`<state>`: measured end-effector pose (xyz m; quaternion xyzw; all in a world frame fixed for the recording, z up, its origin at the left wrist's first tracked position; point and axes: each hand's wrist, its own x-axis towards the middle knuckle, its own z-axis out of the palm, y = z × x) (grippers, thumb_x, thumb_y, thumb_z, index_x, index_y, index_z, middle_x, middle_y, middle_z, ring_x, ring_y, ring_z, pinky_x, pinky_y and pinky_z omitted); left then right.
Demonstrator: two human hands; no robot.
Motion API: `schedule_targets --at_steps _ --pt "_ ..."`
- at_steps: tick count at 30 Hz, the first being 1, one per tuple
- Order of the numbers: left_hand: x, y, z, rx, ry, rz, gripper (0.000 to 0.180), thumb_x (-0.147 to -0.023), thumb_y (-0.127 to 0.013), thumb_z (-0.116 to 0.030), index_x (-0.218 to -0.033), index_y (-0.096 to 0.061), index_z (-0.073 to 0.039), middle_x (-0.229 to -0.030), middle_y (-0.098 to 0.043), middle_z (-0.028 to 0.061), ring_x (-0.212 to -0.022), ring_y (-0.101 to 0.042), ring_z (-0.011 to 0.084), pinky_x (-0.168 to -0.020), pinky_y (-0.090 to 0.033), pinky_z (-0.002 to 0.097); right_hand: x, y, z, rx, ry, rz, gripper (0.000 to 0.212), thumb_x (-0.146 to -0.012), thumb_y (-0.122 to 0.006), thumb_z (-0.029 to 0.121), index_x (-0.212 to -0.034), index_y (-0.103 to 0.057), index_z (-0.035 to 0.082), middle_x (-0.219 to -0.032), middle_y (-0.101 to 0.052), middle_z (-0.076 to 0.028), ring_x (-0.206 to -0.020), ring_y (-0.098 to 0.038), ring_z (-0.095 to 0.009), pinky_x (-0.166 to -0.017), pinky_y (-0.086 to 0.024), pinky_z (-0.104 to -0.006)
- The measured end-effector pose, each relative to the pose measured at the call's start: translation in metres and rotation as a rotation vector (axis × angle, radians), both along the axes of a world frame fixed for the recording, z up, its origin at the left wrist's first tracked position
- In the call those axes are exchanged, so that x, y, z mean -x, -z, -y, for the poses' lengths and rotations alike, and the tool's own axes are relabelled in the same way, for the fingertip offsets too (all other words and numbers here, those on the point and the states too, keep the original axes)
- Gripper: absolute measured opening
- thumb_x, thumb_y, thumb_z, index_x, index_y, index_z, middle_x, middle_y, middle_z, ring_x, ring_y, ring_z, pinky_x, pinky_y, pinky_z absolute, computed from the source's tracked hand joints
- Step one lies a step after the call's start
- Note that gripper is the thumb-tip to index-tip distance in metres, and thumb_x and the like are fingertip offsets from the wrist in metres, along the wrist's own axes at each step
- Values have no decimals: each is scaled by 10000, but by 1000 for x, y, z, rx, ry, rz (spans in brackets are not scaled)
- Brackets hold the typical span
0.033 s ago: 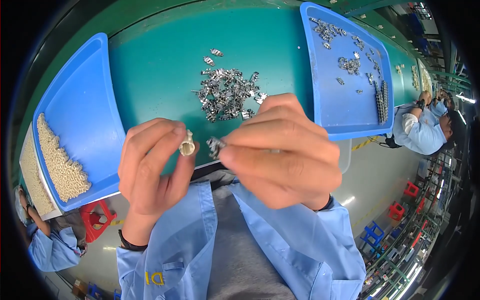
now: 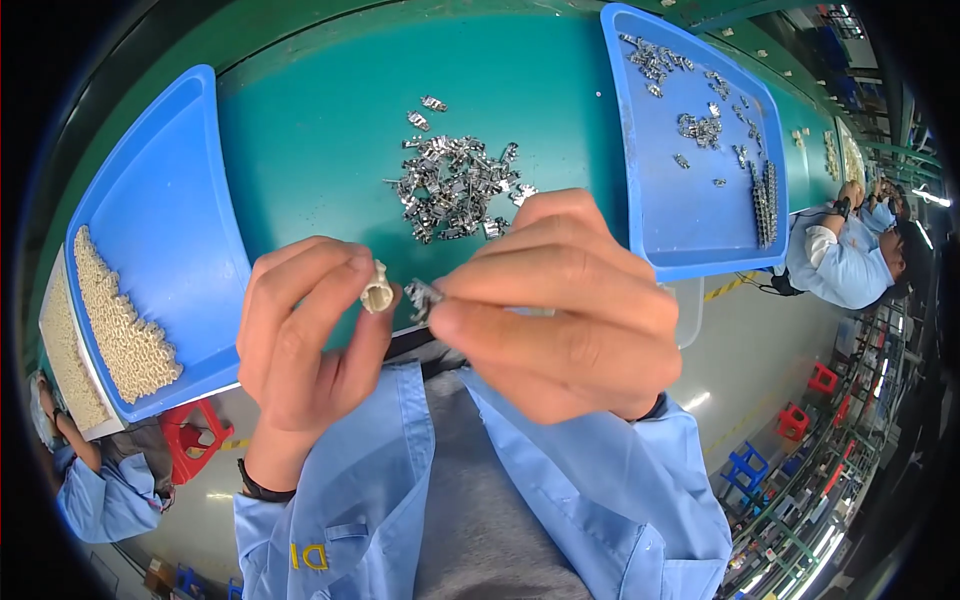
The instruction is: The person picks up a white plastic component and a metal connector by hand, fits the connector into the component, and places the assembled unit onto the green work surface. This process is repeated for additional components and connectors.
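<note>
My left hand (image 2: 305, 335) pinches a small cream-coloured hollow housing (image 2: 377, 290), its round opening turned toward me. Between the thumb and fingertips of my right hand (image 2: 565, 310) is a small shiny metal clip (image 2: 421, 299). Clip and housing are a short gap apart, side by side in front of my chest. Beyond my hands a pile of similar metal clips (image 2: 455, 185) lies on the green work surface (image 2: 310, 150), with two loose ones (image 2: 418, 121) just past it. My fingers hide part of both held pieces.
To the left, a blue tray (image 2: 165, 200) holds many cream housings (image 2: 120, 325); a white-edged tray (image 2: 70, 350) of similar pieces is beside it. At right, another blue tray (image 2: 690, 220) contains scattered metal clips. Other people in blue (image 2: 850, 262) sit on both sides. A red stool (image 2: 195, 440) stands at left.
My right hand has shifted slightly left, bringing the metal clip nearer to the housing and turning it a little. My left hand stays almost still.
</note>
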<state>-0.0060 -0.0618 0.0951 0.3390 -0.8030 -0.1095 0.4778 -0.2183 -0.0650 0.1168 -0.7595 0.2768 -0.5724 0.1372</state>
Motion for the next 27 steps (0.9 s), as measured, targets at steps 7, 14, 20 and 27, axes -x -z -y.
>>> schedule_targets --at_steps 7,14,20,27 --pt "4 -2 -4 20 -19 -25 480 -718 -842 102 -1157 -669 13 -1037 -701 166 -858 -702 315 -705 -575 383 -14 6 -7 25 21 20 303 -642 -823 -28 -938 -795 27 -876 -753 -102 -681 -674 -212 -653 -489 -334" --pt "3 -3 -6 28 -33 -20 450 -715 -838 94 -1129 -680 15 -1037 -694 170 -853 -701 316 -701 -578 389 -20 11 -11 15 47 27 346 -616 -841 -62 -945 -808 40 -866 -764 -106 -663 -676 -208 -638 -478 -329" --pt "3 -5 -10 51 -11 23 362 -812 -794 52 -1148 -659 55 -1045 -696 209 -882 -703 348 -720 -581 417 -15 7 -11 28 81 -83 353 -623 -832 -38 -965 -816 48 -857 -744 -82 -675 -670 -202 -660 -480 -341" --pt "10 3 7 -30 -23 15 365 -759 -842 74 -1091 -694 41 -1027 -705 168 -868 -715 335 -735 -589 390 -4 16 -8 -183 118 -98 378 -695 -819 47 -1073 -813 51 -993 -722 -97 -787 -660 -240 -754 -475 -390"
